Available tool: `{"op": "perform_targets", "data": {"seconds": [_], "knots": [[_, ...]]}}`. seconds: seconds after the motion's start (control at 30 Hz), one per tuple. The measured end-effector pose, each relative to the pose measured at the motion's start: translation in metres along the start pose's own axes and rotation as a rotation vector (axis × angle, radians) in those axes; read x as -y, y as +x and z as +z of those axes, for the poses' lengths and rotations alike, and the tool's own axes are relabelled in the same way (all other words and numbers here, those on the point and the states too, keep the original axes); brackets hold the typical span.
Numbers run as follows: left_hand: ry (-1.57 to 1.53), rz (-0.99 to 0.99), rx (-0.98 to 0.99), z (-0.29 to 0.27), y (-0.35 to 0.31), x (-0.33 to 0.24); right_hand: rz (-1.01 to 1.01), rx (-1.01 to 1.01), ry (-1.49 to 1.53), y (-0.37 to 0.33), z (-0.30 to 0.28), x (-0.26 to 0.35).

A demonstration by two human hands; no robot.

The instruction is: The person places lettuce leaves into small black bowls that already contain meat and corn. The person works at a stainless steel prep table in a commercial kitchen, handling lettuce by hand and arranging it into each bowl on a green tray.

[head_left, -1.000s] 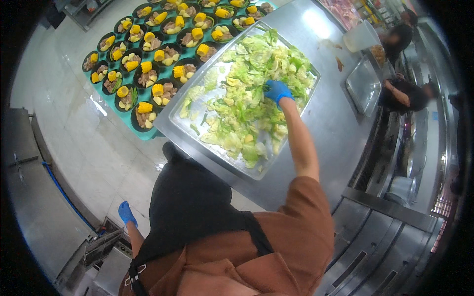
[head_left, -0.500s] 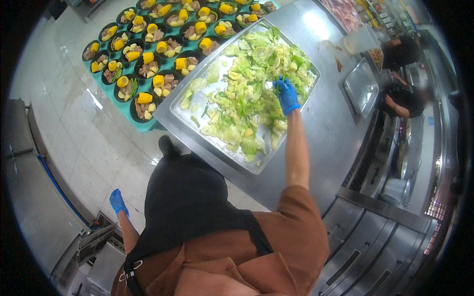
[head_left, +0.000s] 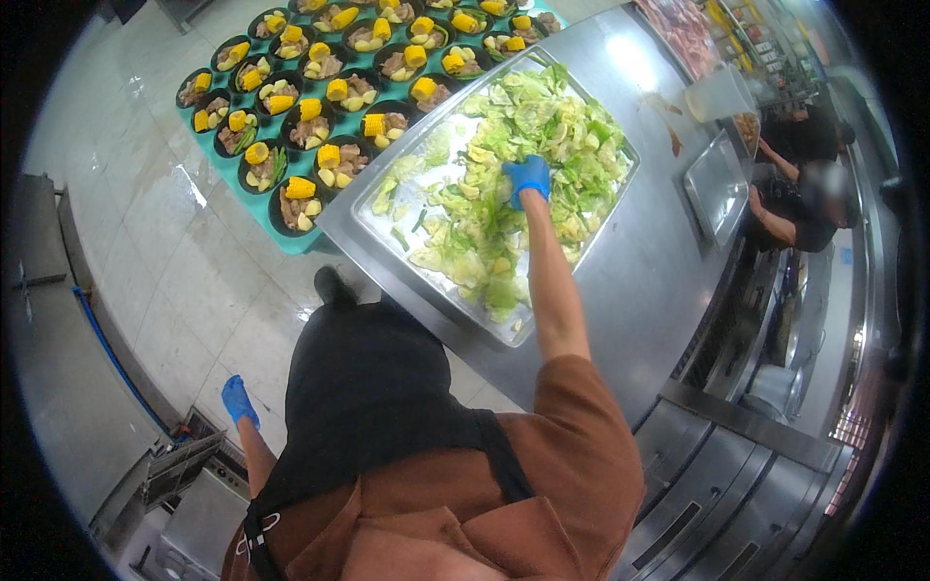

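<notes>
A large metal tray [head_left: 523,334] of chopped leafy greens, which look like cabbage, lies on the steel table in front of me. My right hand [head_left: 528,181], in a blue glove, is down in the middle of the cabbage leaves [head_left: 484,232]. Its fingers curl into the pile, and their tips are hidden among the leaves. Away from the table, my left hand [head_left: 238,399], also gloved in blue, hangs low at my left side. It holds nothing visible, with its fingers loosely extended.
Left of the tray, a green table [head_left: 254,205] bears many black bowls [head_left: 295,205] with corn, meat and pale chunks. An empty metal tray [head_left: 715,189] and a white container [head_left: 719,95] stand on the steel table [head_left: 639,242]. Two people [head_left: 799,203] work at the right.
My right hand has moved left across the tray, and its fingers have curled into the leaves. My left hand has hardly moved. The view has shifted slightly.
</notes>
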State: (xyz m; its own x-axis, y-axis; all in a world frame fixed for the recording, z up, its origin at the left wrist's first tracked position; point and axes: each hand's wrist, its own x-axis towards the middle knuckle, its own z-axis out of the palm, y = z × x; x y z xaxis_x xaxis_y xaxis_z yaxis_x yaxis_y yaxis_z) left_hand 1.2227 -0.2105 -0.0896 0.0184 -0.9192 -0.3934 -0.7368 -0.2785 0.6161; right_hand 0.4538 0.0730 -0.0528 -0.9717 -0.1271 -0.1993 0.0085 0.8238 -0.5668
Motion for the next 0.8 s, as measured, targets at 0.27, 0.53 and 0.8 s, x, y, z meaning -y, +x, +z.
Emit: {"op": "perform_targets", "data": {"seconds": [0.27, 0.53, 0.8], "knots": [[-0.016, 0.001, 0.047, 0.003, 0.063, 0.051, -0.039, 0.037, 0.089, -0.013, -0.011, -0.019], [0.086, 0.055, 0.143, -0.028, 0.117, 0.005, -0.035, -0.028, 0.13, -0.021, -0.027, -0.037], [0.037, 0.058, 0.107, -0.103, 0.177, 0.045, 0.268, -0.04, 0.978, -0.08, -0.058, 0.012]]}}
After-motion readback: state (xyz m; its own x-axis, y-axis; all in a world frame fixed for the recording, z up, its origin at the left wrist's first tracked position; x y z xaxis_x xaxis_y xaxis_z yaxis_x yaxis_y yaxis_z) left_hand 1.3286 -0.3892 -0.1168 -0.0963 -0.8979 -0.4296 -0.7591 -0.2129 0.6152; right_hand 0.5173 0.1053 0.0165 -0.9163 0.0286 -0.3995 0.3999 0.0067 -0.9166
